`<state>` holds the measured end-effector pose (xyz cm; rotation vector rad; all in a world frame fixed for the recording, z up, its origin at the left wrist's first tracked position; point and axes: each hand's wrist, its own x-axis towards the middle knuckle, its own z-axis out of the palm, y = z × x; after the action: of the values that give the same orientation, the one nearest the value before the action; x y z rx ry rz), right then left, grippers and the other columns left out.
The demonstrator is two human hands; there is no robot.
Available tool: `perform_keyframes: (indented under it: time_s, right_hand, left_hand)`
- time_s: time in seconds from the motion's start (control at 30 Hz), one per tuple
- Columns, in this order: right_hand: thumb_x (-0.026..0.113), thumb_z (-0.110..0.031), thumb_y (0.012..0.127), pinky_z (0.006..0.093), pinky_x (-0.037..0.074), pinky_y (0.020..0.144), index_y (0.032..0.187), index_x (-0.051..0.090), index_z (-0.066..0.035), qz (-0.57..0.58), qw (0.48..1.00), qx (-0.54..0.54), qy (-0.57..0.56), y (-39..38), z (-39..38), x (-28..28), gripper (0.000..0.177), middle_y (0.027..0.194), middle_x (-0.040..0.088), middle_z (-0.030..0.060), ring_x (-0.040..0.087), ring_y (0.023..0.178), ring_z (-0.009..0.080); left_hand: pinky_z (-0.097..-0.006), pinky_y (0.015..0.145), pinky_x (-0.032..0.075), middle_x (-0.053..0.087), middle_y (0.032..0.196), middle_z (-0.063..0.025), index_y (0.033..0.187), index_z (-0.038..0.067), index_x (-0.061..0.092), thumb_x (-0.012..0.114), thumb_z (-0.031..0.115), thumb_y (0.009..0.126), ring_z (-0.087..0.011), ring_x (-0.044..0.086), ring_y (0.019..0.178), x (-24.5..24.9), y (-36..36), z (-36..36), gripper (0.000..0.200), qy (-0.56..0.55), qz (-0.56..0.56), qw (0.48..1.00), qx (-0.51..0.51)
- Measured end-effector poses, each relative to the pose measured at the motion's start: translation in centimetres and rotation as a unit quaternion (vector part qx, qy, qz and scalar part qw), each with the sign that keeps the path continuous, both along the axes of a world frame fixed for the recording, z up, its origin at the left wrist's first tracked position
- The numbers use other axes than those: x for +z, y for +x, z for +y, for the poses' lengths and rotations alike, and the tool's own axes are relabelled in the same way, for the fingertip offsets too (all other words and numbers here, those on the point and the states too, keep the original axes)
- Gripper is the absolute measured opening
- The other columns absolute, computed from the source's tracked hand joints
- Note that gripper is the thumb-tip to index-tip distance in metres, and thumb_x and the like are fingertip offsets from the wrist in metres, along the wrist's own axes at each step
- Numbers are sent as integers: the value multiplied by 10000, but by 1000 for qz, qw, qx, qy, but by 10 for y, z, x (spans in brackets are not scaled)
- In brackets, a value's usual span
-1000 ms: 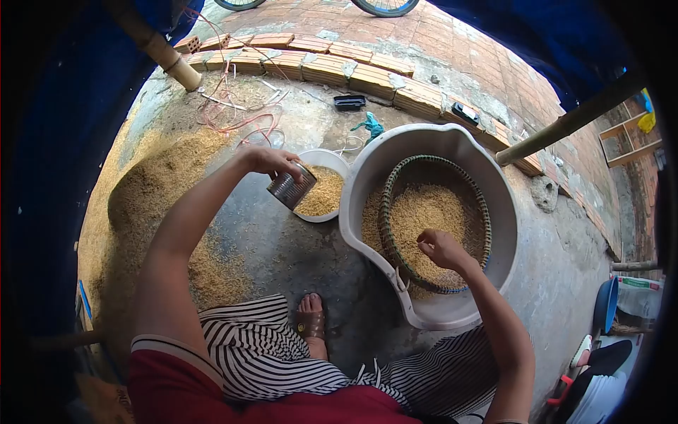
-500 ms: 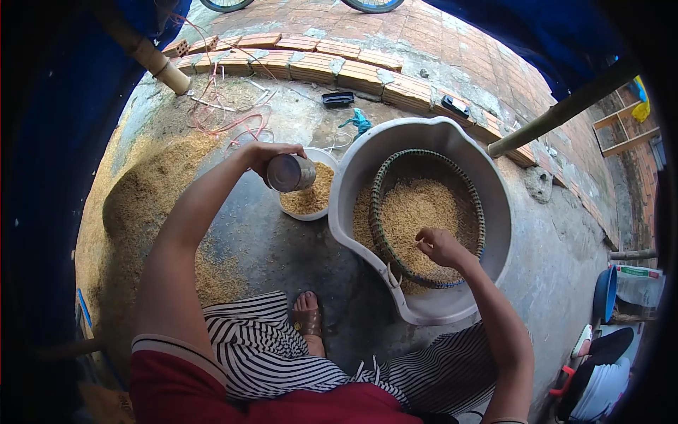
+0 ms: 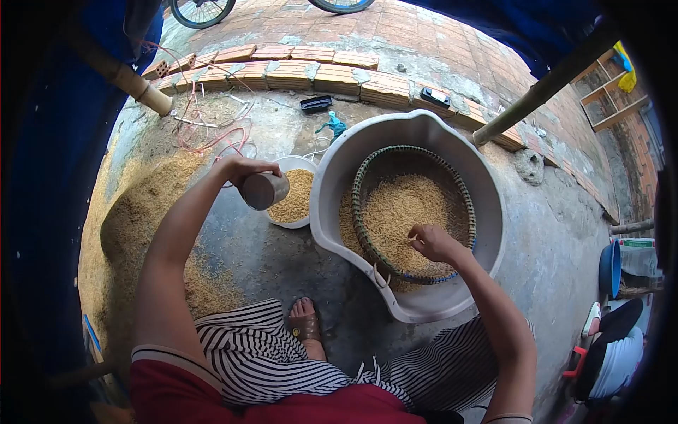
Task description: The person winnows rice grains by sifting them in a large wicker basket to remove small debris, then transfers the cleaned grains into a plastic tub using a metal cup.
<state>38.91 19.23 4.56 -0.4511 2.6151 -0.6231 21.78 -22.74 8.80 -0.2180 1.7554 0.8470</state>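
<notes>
My left hand [image 3: 244,168] is wrapped round a metal can [image 3: 261,191], tipped so its round end faces me. The can hangs at the left rim of a white bucket [image 3: 288,224] that is filled with golden grain [image 3: 293,196]. Whether anything is in the can is hidden. Over a round woven sieve [image 3: 360,212] hovers my right hand [image 3: 434,244], its fingers curled and drawn together. Whatever they may hold is too small to make out. Grain [image 3: 406,212] covers much of the sieve, which rests tilted inside a large grey tub [image 3: 487,205] with more grain beneath it.
A heap of grain [image 3: 141,212] spreads over the floor at left. Beyond the bucket lie pink string [image 3: 219,138], a teal scrap [image 3: 333,126] and a black tray [image 3: 316,104]. A low brick row [image 3: 332,81] crosses behind. Another person [image 3: 614,360] is at lower right.
The view has swung slightly, so the scene sits further left. My left hand has drawn the can a little leftward and nearer to me. My right hand stays over the sieve, fingers still curled.
</notes>
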Motion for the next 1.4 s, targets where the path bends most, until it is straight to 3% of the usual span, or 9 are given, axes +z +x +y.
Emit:
perform_keyframes:
  time_s: [0.33,0.43,0.5,0.77,0.9,1.1,1.13,1.2,1.4]
  right_hand:
    - [507,-355,831,378,468,790,1060,545,-1,-80,990,-97,-70,-11,8,30,423,931,603,219,593,884,305]
    - [491,-442,848,400,466,827,1182,457,-25,-253,883,-281,-278,-15,-1,68,536,1096,531,236,568,943,299]
    - [465,-489,855,419,465,844,1236,389,-51,-384,672,-356,-523,-14,2,88,585,1162,465,219,538,986,290]
    - [576,-276,796,423,497,790,1248,312,-1,-287,708,-375,-526,7,44,78,592,1128,455,186,545,968,277]
    - [558,-310,805,389,518,705,1298,162,-24,-132,799,-513,-284,17,64,87,694,1094,486,230,571,918,283]
    - [586,-394,754,407,500,749,1302,174,6,-355,677,-527,-370,24,98,74,794,1176,413,255,546,958,316]
    - [567,-408,764,399,487,769,1297,194,1,-376,595,-565,-430,27,93,74,768,1157,421,258,541,964,317]
    - [549,-422,775,392,475,789,1291,214,-3,-391,508,-595,-484,29,92,71,745,1138,430,262,535,970,318]
    - [524,-393,800,389,457,825,1255,285,-26,-304,572,-573,-502,23,101,75,631,1104,449,237,533,976,305]
  left_hand:
    - [-311,913,383,501,1154,-103,1244,70,379,757,175,636,-178,470,1081,90,5,87,723,325,253,896,-166]
    - [-319,877,406,513,1125,-102,1224,65,351,773,225,622,-180,465,1085,99,39,158,752,315,332,873,-169]
    - [-350,876,402,498,1140,-122,1210,58,332,783,299,616,-223,473,1079,79,51,198,783,261,422,835,-239]
    - [-398,1026,265,393,1216,-244,1331,42,165,757,424,616,-357,352,1195,47,72,257,1003,274,559,731,-278]
    - [-378,1025,262,341,1256,-255,1302,-24,201,725,316,644,-357,313,1206,-14,31,225,907,0,462,874,-149]
    - [-405,881,431,499,1059,-189,1172,-54,356,652,107,671,-305,523,980,-43,36,204,604,65,405,909,79]
    - [-405,881,431,499,1059,-189,1172,-54,356,652,107,671,-305,523,980,-52,33,201,604,66,407,908,77]
    - [-457,683,511,547,922,-167,993,-56,465,554,3,693,-305,584,771,-62,33,196,318,125,-46,975,176]
    - [-418,643,521,576,871,-129,970,-23,502,451,-76,704,-227,594,722,-61,36,190,275,206,99,949,217]
